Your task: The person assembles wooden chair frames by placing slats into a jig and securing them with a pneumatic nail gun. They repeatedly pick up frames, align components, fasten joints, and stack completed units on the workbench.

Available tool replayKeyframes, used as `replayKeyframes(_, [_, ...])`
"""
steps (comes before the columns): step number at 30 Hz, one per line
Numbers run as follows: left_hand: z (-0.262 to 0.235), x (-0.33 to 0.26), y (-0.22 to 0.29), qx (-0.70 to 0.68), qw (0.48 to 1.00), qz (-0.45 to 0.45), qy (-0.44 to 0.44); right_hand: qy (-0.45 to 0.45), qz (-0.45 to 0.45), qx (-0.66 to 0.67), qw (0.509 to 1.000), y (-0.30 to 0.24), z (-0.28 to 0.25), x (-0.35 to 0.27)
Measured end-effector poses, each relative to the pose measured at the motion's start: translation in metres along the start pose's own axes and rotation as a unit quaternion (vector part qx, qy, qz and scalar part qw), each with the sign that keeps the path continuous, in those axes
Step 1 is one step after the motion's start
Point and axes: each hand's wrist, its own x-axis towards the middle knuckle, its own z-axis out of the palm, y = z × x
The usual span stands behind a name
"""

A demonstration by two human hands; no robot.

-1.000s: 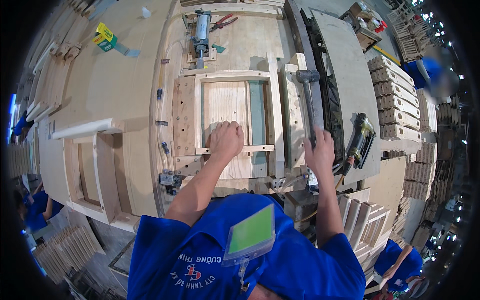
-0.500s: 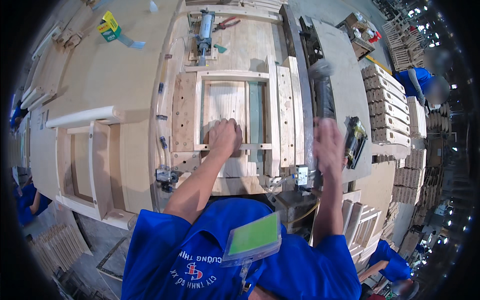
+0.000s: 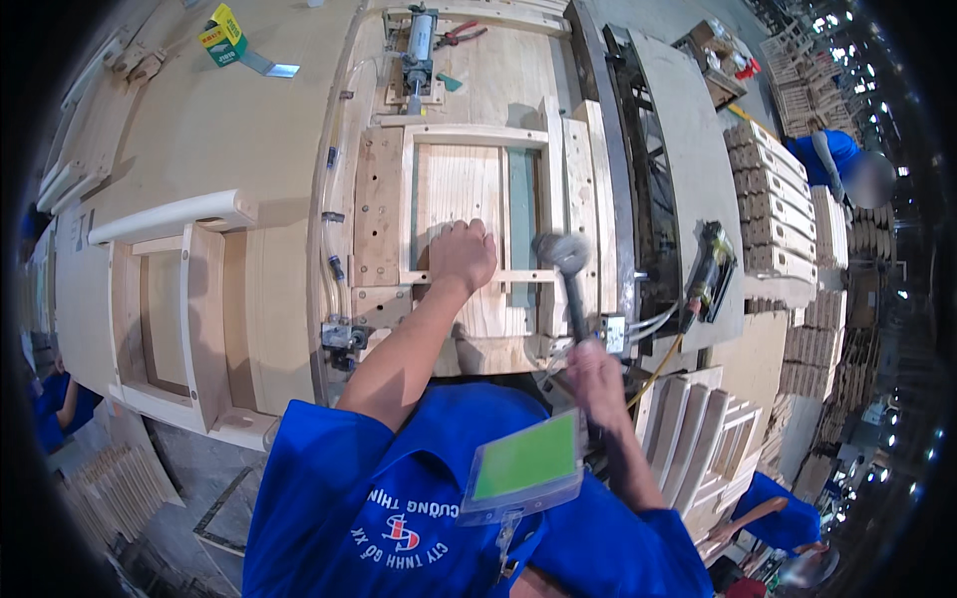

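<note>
A pale wooden frame (image 3: 477, 135) lies in the wooden jig in front of me. My left hand (image 3: 464, 256) is closed over its near rail, fingers curled inward; their tips are partly hidden. My right hand (image 3: 596, 377) grips the dark handle of a hammer (image 3: 574, 291). The hammer's round head (image 3: 562, 252), blurred by motion, is over the frame's near right corner. A long upright wooden piece (image 3: 552, 199) runs along the frame's right side, beside the drilled side block (image 3: 578, 204).
A pneumatic cylinder (image 3: 421, 48) and red-handled pliers (image 3: 462, 35) lie beyond the frame. At left stands another wooden assembly (image 3: 202, 319); a green-yellow box (image 3: 223, 38) lies farther off. A nail gun (image 3: 710, 269) rests at right, near stacked wooden parts (image 3: 773, 204). Co-workers are around.
My right hand has swung the hammer leftward and nearer, from the dark rail to the frame's corner. My left hand stays on the near rail. The whole view has shifted slightly.
</note>
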Motion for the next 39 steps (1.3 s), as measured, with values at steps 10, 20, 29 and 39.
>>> replayKeyframes(10, [-0.008,0.005,0.004,-0.030,0.999,0.026,-0.008,0.071,-0.062,-0.129,0.987,0.091,0.022,0.016])
replayKeyframes(20, [-0.019,0.007,-0.001,-0.041,0.998,-0.011,-0.045,0.095,-0.466,0.200,0.857,-0.272,0.008,0.113])
replayKeyframes(29, [-0.009,0.004,0.002,-0.064,0.998,0.006,-0.001,-0.010,-0.282,-0.240,0.929,-0.079,0.111,0.258])
replayKeyframes(39, [-0.019,0.011,0.002,-0.054,0.996,-0.034,-0.066,-0.062,-0.336,0.021,0.940,-0.219,0.054,0.164])
